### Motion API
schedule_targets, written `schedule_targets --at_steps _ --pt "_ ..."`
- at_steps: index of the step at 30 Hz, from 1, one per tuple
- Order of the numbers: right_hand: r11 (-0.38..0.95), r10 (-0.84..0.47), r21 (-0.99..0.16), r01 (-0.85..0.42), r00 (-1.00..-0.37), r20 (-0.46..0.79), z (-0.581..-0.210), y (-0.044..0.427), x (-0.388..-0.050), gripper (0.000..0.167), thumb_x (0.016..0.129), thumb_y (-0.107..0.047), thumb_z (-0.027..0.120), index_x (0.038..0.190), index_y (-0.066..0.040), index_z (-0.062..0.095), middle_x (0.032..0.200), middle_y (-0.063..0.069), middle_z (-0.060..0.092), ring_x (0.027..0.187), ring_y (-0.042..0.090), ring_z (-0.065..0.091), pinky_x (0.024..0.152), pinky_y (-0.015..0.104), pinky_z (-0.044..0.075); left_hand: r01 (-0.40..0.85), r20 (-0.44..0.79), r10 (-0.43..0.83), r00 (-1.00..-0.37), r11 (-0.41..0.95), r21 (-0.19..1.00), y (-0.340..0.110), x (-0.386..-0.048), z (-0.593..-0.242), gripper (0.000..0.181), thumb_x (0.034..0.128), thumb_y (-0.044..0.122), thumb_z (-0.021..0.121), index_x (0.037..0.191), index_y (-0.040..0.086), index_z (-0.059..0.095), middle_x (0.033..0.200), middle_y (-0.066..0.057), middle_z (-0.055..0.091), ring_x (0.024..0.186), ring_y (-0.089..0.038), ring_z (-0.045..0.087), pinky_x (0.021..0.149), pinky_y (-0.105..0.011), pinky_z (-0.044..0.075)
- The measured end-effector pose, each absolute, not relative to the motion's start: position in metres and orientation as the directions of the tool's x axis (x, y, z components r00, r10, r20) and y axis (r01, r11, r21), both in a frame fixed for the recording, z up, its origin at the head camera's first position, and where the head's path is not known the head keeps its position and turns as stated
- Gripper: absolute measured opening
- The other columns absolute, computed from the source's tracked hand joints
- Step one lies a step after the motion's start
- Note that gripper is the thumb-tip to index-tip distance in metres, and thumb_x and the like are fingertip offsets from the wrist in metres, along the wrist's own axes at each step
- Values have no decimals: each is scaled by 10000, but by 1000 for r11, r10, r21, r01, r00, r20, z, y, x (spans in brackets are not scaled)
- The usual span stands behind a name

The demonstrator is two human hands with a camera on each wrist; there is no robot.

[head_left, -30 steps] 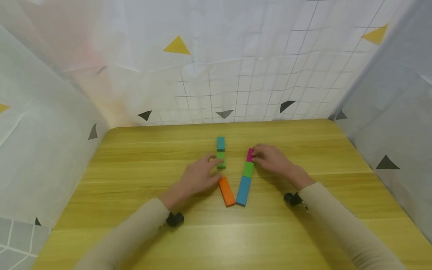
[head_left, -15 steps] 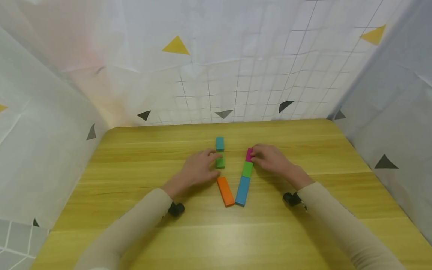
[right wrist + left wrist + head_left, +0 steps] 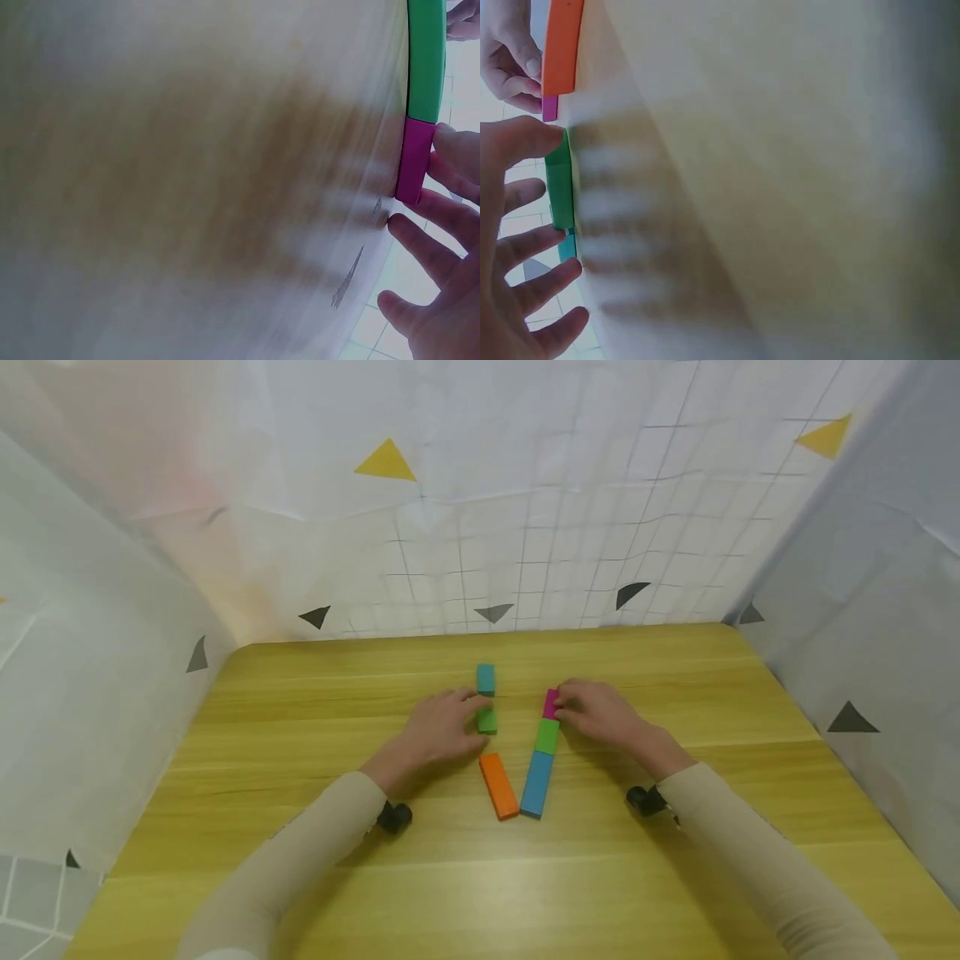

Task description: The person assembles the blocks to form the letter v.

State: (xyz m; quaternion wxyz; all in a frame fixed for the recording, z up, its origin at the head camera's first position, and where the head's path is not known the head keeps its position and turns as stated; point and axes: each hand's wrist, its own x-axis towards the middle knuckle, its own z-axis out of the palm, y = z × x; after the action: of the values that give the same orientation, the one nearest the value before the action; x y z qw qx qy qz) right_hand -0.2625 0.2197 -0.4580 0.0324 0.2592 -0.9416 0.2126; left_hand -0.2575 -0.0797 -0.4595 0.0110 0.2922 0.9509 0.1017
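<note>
My left hand [image 3: 442, 727] spans a green block [image 3: 487, 721], fingers at its far end and thumb at its near end; in the left wrist view the thumb touches one end of the green block [image 3: 560, 184] and a fingertip the other. A teal block [image 3: 485, 680] lies just beyond it, and an orange block [image 3: 498, 787] lies nearer, slanted. On the right, my right hand [image 3: 600, 714] holds a magenta block [image 3: 550, 704] between thumb and finger. That magenta block [image 3: 415, 161] meets a second green block [image 3: 547, 737], which adjoins a blue block [image 3: 536, 785].
The blocks lie on a wood-patterned table [image 3: 465, 893]. Pale patterned sheets [image 3: 450, 527] rise behind it and at both sides. The near ends of the orange and blue blocks lie close together with a narrow gap.
My left hand has shifted slightly away from me; its fingers now lie at the green block's far end and its thumb has left the orange block's end. My right hand keeps its place.
</note>
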Motion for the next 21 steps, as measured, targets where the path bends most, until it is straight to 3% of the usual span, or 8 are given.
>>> schedule_targets --at_steps 21 --pt "763 -479 -403 -505 -861 172 -458 218 -263 58 916 -151 701 897 -101 678 927 18 669 784 169 573 741 350 505 603 55 602 -797 788 124 -77 -266 -452 497 887 546 640 1320 304 606 1391 42 597 1209 -215 591 973 -427 512"
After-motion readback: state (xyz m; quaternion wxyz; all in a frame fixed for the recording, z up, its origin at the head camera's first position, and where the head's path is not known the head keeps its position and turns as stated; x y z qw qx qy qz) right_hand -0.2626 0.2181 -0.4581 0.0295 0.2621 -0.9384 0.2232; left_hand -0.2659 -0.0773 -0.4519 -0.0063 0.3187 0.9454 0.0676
